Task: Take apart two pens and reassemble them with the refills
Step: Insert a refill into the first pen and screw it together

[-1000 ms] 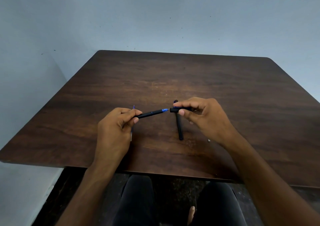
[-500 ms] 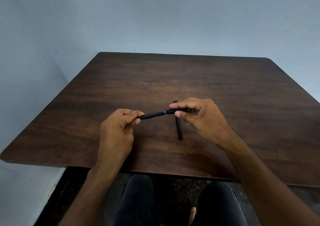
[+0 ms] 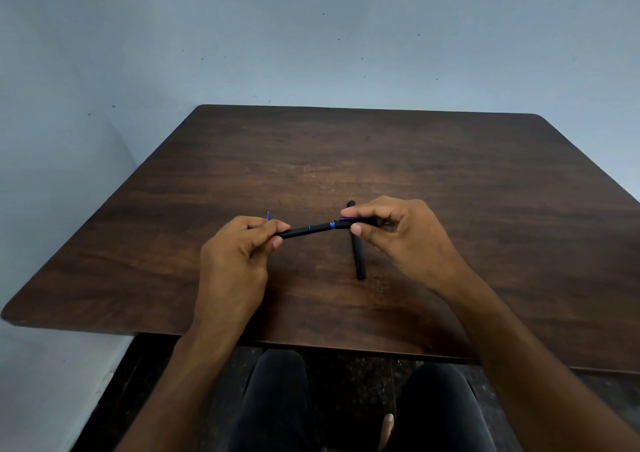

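Note:
A black pen barrel [image 3: 304,231] is held level above the dark wooden table [image 3: 346,161]. My left hand [image 3: 235,261] pinches its left end between thumb and forefinger. My right hand [image 3: 401,237] grips the black cap [image 3: 346,224] with a blue clip, pushed onto the barrel's right end; a thin blue band shows at the joint. A second black pen [image 3: 358,254] lies on the table under my right hand, pointing away from me. A thin blue refill tip [image 3: 267,215] sticks up behind my left hand; the rest of it is hidden.
The table's near edge [image 3: 311,341] runs just above my knees. A pale wall stands close behind and to the left of the table.
My right hand has slid the cap leftward onto the barrel. The blue tip that showed between the two parts is now covered down to a thin band.

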### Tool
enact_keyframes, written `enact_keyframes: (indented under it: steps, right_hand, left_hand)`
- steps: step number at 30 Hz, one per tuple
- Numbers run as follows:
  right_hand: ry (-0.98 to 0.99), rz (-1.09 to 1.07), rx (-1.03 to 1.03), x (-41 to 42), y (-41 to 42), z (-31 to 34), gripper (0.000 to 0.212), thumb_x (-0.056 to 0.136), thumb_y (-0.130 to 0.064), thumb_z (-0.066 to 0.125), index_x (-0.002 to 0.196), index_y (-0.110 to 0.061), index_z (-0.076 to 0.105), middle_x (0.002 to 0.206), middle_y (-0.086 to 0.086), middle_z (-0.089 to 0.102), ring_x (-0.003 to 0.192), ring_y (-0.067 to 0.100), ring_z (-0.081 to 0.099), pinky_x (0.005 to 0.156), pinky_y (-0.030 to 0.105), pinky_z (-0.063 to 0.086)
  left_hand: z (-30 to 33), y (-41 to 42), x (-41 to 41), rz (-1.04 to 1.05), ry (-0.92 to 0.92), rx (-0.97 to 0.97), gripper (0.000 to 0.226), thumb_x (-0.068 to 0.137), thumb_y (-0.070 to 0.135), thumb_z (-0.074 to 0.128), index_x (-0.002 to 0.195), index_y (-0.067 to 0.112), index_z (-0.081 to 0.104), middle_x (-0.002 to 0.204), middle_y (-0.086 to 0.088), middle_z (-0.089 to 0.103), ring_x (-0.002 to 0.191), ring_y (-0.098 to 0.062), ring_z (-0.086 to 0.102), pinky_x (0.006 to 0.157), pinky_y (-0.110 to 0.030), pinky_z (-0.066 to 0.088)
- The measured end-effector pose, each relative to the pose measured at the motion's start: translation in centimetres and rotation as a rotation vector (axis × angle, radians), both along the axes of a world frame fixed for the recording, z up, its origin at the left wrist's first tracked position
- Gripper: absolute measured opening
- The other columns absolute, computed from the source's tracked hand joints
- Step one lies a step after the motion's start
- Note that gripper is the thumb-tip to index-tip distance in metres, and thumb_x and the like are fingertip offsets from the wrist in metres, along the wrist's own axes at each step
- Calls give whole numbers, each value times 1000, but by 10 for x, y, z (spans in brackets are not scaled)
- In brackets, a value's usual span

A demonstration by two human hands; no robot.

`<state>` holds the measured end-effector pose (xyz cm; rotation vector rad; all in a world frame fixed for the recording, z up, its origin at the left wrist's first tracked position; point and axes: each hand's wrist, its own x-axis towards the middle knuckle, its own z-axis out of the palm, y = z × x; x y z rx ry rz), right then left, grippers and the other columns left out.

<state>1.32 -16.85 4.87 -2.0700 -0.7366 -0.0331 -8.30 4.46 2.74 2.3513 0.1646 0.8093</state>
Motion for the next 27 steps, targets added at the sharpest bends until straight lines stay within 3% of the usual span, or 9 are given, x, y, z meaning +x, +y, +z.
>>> enact_keyframes:
  steps: [3,5,9,11,15,20,27]
  right_hand:
    - [17,4,4,-1,1,-3,28,90,-13,74,117,-22,75,103,-13,73,99,1,68,89,13,50]
    - [82,-3,49,-2,3,-3,31,89,-14,76,118,-23,73,103,-11,75,95,2,70,86,17,55]
    - [184,-6,139,-1,4,-3,23,85,-16,80,106,-21,75,72,-14,74,60,0,64,64,16,56]
    - [188,-4,145,-1,5,-5,19,85,-18,80,103,-21,77,61,-14,70,58,8,63,64,22,57]
    - [158,-25,145,-2,8,-8,16,86,-20,78,102,-25,77,60,-4,69,62,26,68,69,32,58]
    - [154,-25,184,0,10,-9,14,86,-15,78,99,-21,78,65,5,72,54,12,63,66,28,59]
    - [215,6,261,0,13,-7,12,86,-4,76,95,-12,78,59,-6,70,45,5,59,54,18,53]
  left_hand:
    - [0,-1,1,-11,0,6,25,87,0,70,106,15,76,97,13,64,90,17,54,83,2,35]
    - [-1,-2,1,-16,-13,8,26,86,0,70,105,16,77,97,13,64,90,14,56,82,2,35]
    - [-4,-2,4,-25,-31,15,26,86,0,70,105,18,77,97,10,67,88,3,59,83,0,36]
    - [-5,-3,6,-38,-34,17,26,86,1,70,105,18,77,96,12,66,88,8,58,81,0,35]
    - [-6,-3,8,-56,-42,14,26,86,1,71,104,19,77,96,12,67,90,12,57,82,0,35]
    - [-5,-3,8,-62,-66,39,24,86,-1,71,103,15,77,97,11,68,94,4,58,84,0,36]
    - [1,-3,9,-75,-66,12,22,84,-2,72,102,10,77,97,3,72,88,-2,62,84,-1,38]
